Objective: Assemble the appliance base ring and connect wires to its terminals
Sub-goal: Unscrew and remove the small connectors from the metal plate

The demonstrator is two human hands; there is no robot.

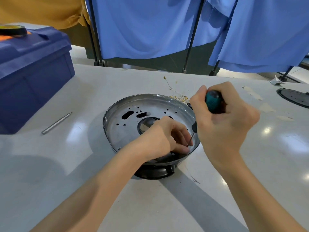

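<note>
Two bare hands work inside the metal base ring [127, 104], which sits mid-way across the white table [50, 164]. The right hand [224, 121] wraps its fingers round a teal-handled screwdriver [213, 102], tip down at the ring's near right rim. The left hand [160, 136] curls its fingers beside that tip, but I cannot tell whether they pinch anything. Thin wires [175, 96] lie just behind the ring.

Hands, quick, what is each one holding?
Left hand: fingers curled by the screwdriver tip; what it pinches is hidden.
Right hand: grips the screwdriver.
</note>
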